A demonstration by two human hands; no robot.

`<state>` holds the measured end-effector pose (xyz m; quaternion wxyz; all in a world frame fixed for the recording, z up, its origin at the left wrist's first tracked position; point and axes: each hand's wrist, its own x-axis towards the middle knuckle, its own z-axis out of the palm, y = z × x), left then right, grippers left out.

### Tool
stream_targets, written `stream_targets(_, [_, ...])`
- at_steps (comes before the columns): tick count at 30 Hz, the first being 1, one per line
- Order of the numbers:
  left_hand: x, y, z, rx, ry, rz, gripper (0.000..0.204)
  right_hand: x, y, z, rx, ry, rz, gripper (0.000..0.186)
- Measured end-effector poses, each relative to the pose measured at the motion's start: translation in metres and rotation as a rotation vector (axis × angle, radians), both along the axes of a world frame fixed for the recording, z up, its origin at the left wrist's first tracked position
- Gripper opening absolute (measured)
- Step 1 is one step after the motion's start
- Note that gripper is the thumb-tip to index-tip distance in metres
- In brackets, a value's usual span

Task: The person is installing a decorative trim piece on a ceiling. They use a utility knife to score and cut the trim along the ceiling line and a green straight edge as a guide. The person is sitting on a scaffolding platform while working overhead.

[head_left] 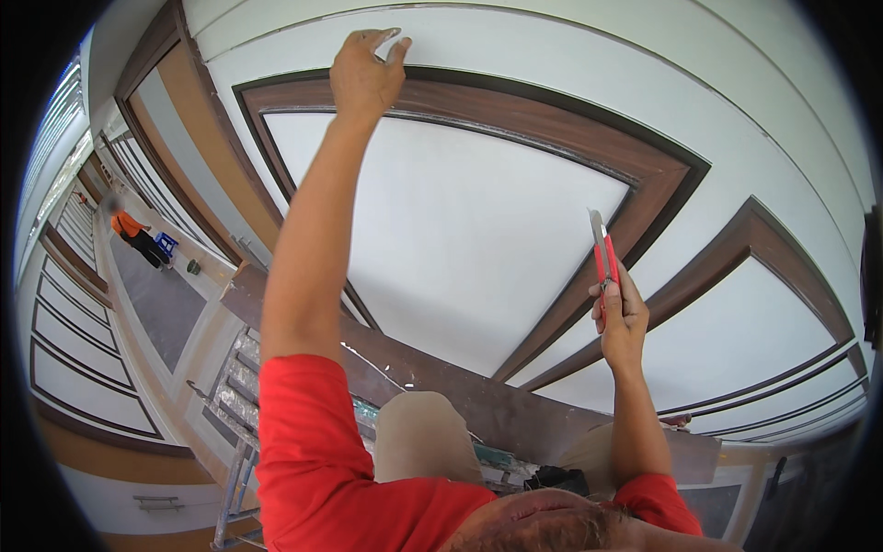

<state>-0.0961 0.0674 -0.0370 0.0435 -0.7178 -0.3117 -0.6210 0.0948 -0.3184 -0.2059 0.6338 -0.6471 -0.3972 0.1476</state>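
Observation:
My left hand (368, 78) is raised to the white wall (515, 55), just above the top edge of a brown wooden frame (515, 115). Its thumb and forefinger stand apart, and whitish residue shows on a fingertip; I make out nothing held between them. My right hand (625, 317) is closed around a red utility knife (605, 262). The knife's blade is out and points upward, in front of the frame's right side. Inside the frame lies a white panel (460, 212).
Below my knees runs a brown plank (432, 386), with a paint-spattered metal ladder or scaffold (241, 386) at the left. A second brown frame (782, 248) is at the right. Down the corridor a person in orange (133, 230) stands by a blue stool (166, 244).

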Motion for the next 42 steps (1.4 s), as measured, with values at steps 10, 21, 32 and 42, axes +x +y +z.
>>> stream_targets(10, [0.004,0.017,0.058,0.283,0.418,0.349,0.025,0.036,-0.041,-0.005,0.035,0.095,0.017,0.047])
stream_targets(21, [0.015,0.012,0.063,0.169,0.399,0.334,0.028,0.038,-0.038,0.009,0.087,0.456,0.182,0.045])
stream_targets(32, [-0.052,-0.012,0.018,-0.241,0.415,0.175,0.037,-0.062,0.132,0.138,0.164,0.479,0.725,0.050])
stream_targets(42, [-0.012,-0.212,-0.177,-0.871,0.488,-0.649,0.040,-0.104,0.233,0.195,0.170,0.202,0.402,0.058])
